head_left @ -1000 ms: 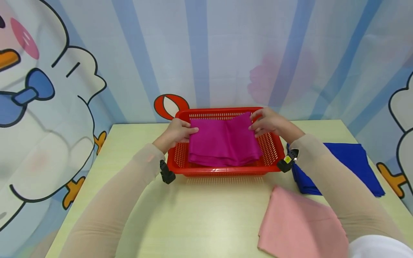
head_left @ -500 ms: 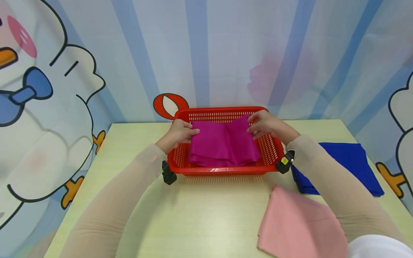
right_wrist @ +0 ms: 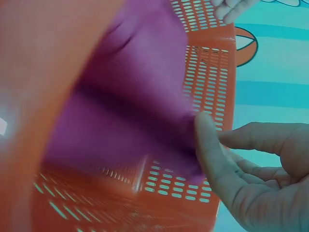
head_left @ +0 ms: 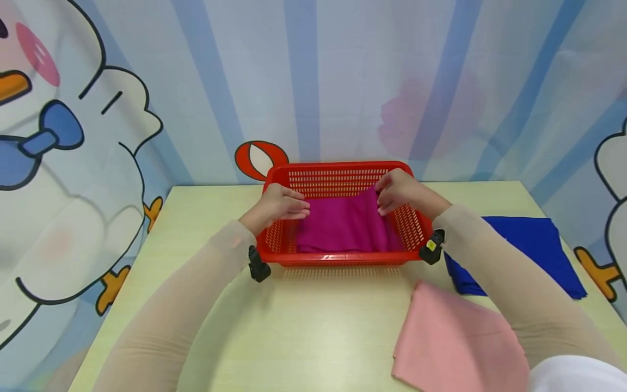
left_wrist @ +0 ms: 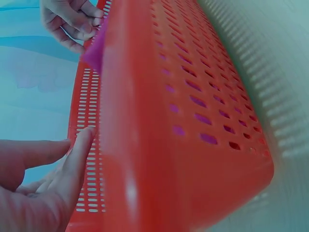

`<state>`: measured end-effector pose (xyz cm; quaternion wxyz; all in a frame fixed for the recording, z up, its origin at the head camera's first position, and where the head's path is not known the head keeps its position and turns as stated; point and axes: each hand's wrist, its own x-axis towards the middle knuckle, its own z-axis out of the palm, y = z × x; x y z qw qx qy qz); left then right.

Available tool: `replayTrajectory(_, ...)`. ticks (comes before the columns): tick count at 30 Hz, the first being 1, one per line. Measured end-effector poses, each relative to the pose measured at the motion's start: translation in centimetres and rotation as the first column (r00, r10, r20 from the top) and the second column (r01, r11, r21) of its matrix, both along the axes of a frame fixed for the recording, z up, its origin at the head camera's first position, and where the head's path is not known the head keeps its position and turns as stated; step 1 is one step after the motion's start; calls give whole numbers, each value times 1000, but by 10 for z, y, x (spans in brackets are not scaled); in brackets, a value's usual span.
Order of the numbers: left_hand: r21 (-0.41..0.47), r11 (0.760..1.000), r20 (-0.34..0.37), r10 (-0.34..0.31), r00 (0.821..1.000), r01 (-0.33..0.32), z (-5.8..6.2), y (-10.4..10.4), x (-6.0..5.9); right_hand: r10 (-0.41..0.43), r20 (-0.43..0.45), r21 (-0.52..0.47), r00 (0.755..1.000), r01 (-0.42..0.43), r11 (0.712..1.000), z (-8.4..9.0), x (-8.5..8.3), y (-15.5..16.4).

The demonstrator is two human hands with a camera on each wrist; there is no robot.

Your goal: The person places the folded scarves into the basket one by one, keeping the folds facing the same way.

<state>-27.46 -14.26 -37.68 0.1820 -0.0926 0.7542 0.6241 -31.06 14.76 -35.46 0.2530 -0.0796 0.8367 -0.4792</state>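
Note:
A folded magenta cloth [head_left: 338,223] lies inside a red plastic basket [head_left: 343,258], its right back corner raised. My right hand [head_left: 399,191] pinches that raised corner. In the right wrist view, the fingertips of this hand [right_wrist: 260,174] are right at the cloth's edge [right_wrist: 145,106]. Above the basket's left side, my left hand [head_left: 279,207] has its fingers straight and together, beside the cloth's left back corner. Seen from the left wrist, the left hand [left_wrist: 43,188] has nothing between thumb and fingers, and the basket wall [left_wrist: 193,159] hides most of the cloth.
A folded blue cloth [head_left: 531,245] lies on the right of the pale table [head_left: 294,332], partly under the right forearm. Nearer the front is a folded pink cloth [head_left: 455,343]. Behind the table hangs a printed curtain [head_left: 338,81].
My left hand has let go of the magenta cloth and shifted slightly right. The cloth has sunk lower into the basket, while my right hand stays at its corner.

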Motion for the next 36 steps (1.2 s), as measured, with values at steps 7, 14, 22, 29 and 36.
replayTrajectory(7,-7,1000,-9,12,1000,-12,8,0,1,16,-54,15,998,-16,1000,5,1,7)
replayTrajectory(14,-10,1000,-28,12,1000,-13,13,0,2,39,-79,30,996,-37,999,5,4,11)
replayTrajectory(22,-1,1000,-30,10,999,-11,17,1,5,58,-91,16,994,-57,998,9,7,17)
replayTrajectory(29,10,1000,-24,4,1000,-4,18,1,9,56,-87,16,995,-55,998,11,9,22)
replayTrajectory(36,29,999,-32,-17,999,18,19,-1,14,62,-96,17,993,-61,998,14,14,29)
